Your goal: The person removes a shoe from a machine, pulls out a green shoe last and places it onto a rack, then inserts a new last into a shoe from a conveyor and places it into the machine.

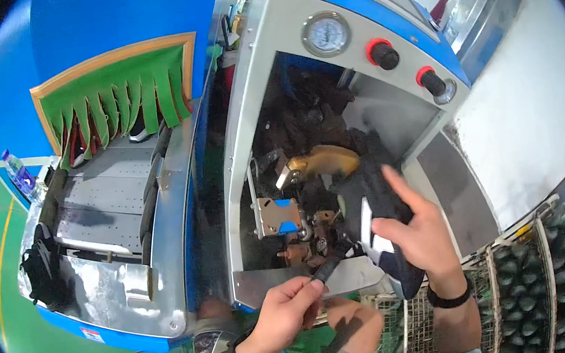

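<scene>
My right hand (416, 234) is at the front right of the machine's opening, its thumb against the white edge of a dark shoe upper (405, 271) and its index finger stretched upward. The rest of its grip is hidden behind the hand. Lower and to the left, my left hand (285, 311) pinches a short black strap-like piece (330, 264) at the opening's front lip. Just beyond both hands, inside the machine, sit a yellow-brown foot-shaped form (326, 162) and a metal bracket with a blue part (279, 216).
The machine's frame (239, 139) surrounds the opening, with a round gauge (326, 33) and black knobs (384, 55) above. On the left, a conveyor (98, 199) runs under a green strip curtain (118, 91); a black shoe (43, 266) lies at its near left. Racks of dark shoe lasts (522, 288) stand lower right.
</scene>
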The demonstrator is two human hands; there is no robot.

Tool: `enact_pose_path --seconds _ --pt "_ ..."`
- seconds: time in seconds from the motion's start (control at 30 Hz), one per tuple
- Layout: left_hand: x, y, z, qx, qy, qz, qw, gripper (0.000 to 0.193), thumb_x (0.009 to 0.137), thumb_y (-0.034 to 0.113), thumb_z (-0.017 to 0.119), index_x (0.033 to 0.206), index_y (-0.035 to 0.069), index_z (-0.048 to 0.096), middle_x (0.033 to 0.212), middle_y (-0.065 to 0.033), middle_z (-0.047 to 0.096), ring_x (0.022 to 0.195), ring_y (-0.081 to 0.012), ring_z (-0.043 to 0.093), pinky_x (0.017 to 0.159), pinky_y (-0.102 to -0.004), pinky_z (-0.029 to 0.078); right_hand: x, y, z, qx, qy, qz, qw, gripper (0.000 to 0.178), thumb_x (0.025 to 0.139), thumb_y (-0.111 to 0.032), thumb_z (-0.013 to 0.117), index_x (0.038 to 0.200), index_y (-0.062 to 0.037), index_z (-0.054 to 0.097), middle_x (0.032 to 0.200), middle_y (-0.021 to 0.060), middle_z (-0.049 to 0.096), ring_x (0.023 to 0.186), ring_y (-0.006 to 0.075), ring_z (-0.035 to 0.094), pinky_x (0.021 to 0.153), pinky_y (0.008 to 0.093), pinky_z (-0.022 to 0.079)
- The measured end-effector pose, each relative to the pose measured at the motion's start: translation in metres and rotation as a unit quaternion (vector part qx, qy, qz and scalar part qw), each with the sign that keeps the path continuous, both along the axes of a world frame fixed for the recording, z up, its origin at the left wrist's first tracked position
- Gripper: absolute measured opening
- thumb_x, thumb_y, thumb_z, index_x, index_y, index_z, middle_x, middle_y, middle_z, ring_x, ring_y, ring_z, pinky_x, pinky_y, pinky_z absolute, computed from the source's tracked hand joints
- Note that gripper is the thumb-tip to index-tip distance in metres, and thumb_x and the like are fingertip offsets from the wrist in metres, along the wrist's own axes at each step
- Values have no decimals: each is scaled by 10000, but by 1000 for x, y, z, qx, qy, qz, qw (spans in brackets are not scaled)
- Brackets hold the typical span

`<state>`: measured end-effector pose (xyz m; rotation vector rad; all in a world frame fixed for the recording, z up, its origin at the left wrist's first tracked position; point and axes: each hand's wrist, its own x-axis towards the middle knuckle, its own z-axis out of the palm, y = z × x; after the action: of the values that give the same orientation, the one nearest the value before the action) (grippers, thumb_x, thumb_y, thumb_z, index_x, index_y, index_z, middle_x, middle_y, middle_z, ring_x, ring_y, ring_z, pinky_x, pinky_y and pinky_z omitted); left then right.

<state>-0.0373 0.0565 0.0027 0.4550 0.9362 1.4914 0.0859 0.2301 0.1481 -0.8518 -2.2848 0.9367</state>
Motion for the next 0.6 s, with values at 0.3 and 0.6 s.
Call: enact_pose_path --seconds 0.3,0.6 --pt "-16 21 -24 1 -144 43 989 245 1038 249 548 963 41 655 699 -7 597 595 -94 510 534 -241 393 -64 26 13 158 -349 -26 923 789 853 -379 598 1554 -143 324 1151 367 592 1055 535 588 953 518 463" --pt "8 19 -38 -38 -43 7 998 260 1026 283 532 970 59 652 709 17 582 625 -85 506 565 -255 395 -47 20 -3 166 -231 9 959 757 834 -212 650 1511 -18 372 1241 301 592 1144 436 584 1000 433 444"
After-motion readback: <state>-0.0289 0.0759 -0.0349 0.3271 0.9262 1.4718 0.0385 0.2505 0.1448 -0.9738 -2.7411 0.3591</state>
